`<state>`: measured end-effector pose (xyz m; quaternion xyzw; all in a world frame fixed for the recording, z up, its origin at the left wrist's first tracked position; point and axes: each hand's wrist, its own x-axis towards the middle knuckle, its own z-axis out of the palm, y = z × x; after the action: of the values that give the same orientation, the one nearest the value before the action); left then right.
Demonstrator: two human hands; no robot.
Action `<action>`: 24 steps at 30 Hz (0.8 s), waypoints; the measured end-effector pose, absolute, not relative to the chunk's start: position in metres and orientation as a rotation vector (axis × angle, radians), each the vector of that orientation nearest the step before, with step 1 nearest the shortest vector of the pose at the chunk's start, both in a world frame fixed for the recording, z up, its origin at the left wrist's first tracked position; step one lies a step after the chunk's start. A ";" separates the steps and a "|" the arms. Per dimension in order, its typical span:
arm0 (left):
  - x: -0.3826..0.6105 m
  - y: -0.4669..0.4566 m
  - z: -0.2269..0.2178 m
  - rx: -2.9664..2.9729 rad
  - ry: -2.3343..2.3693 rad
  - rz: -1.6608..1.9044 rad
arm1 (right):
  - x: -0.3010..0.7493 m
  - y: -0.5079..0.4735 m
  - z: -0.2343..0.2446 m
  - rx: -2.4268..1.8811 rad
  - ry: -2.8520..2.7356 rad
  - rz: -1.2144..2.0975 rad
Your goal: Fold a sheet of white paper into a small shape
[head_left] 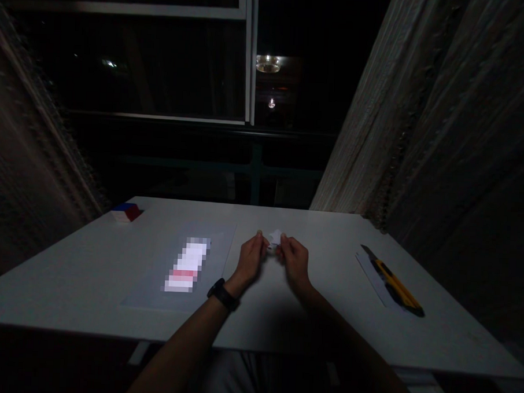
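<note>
A small white piece of what looks like folded paper point(275, 237) is between my two hands, just above the middle of the white table. My left hand point(251, 257), below a dark wristwatch point(223, 294), pinches it from the left side. The fingers of my right hand point(295, 263) are closed on its right edge. Dim light hides the finer folds and part of the fingertips.
Left of my hands, a lit, blurred-out screen point(187, 265) lies on a pale sheet point(147, 293). A blue, red and white block point(126, 212) sits at the far left. On the right, a yellow-and-black utility knife point(395, 283) with its blade out rests over white paper point(372, 278).
</note>
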<state>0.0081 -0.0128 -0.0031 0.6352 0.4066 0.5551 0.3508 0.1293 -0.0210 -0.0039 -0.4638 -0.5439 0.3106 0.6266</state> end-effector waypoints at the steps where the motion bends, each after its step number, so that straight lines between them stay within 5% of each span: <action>1: 0.008 -0.012 -0.004 1.643 1.044 1.431 | 0.129 -0.020 -0.005 -1.067 -1.250 0.716; 24: 0.011 -0.015 -0.003 1.909 1.222 1.405 | 0.125 -0.018 -0.012 -1.117 -1.274 0.639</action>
<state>0.0108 -0.0150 -0.0030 0.6958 0.4453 0.5122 0.2351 0.1254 -0.0178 -0.0123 -0.4854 -0.5534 0.2774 0.6174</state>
